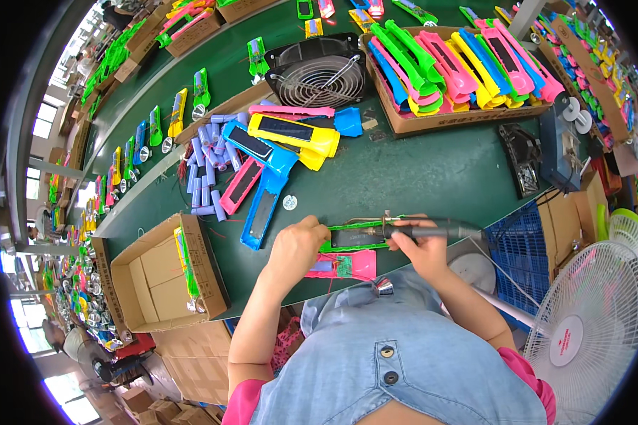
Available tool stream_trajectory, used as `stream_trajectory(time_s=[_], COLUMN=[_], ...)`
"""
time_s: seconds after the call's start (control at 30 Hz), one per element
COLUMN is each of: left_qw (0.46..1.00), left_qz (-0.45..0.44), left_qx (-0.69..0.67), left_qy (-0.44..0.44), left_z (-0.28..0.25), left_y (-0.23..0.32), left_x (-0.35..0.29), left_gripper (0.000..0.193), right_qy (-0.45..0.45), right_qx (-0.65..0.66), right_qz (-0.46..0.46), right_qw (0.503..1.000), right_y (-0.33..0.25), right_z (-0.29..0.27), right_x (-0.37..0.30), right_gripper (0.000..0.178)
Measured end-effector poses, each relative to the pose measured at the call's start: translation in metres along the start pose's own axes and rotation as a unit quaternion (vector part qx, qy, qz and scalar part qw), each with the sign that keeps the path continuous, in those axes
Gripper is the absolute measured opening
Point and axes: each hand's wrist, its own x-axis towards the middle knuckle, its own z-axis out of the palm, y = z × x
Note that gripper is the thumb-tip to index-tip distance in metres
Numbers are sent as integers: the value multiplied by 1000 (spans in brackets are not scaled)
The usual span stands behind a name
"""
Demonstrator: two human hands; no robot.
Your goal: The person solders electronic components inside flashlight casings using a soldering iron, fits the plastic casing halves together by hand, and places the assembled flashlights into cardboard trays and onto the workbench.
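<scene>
Fingers of my left hand point(298, 244) are curled at the left end of a green flashlight casing point(327, 239) with a dark panel, pinching its edge. My right hand point(422, 248) grips a soldering iron point(425, 231), whose metal end points left over the casing. Just nearer to me lies a pink casing point(366, 263) with a small green circuit board point(344, 266) and a purple battery on it. A silver lamp cup point(383, 285) sits at the table edge against my denim apron. The fingertips of my left hand are partly hidden.
Blue, yellow and pink casings point(266, 205) lie beyond my left hand, beside purple batteries point(209, 170). A carton of casings point(439, 126) and a black fan point(319, 78) stand farther back. An open box point(135, 280) is at left, a blue-grey device point(561, 152) and white fan point(588, 312) at right.
</scene>
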Motion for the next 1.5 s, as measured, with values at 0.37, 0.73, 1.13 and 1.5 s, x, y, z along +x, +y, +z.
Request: stream_trajectory(time_s=[0.37, 0.73, 1.13, 1.5], left_qw=[997, 994, 994, 996], left_qz=[-17, -13, -18, 2], left_qx=[42, 72, 55, 56], left_qy=[-68, -83, -94, -70], left_z=[1, 2, 1, 4], left_y=[4, 8, 6, 2], left_x=[6, 8, 9, 6], left_gripper=[6, 7, 7, 6], right_qy=[11, -14, 60, -89], right_qx=[2, -30, -25, -450], right_qz=[158, 137, -41, -156], right_qw=[987, 990, 997, 875], right_y=[-4, 0, -3, -22], right_z=[7, 6, -4, -29], right_x=[15, 15, -5, -6], right_gripper=[13, 13, 16, 41])
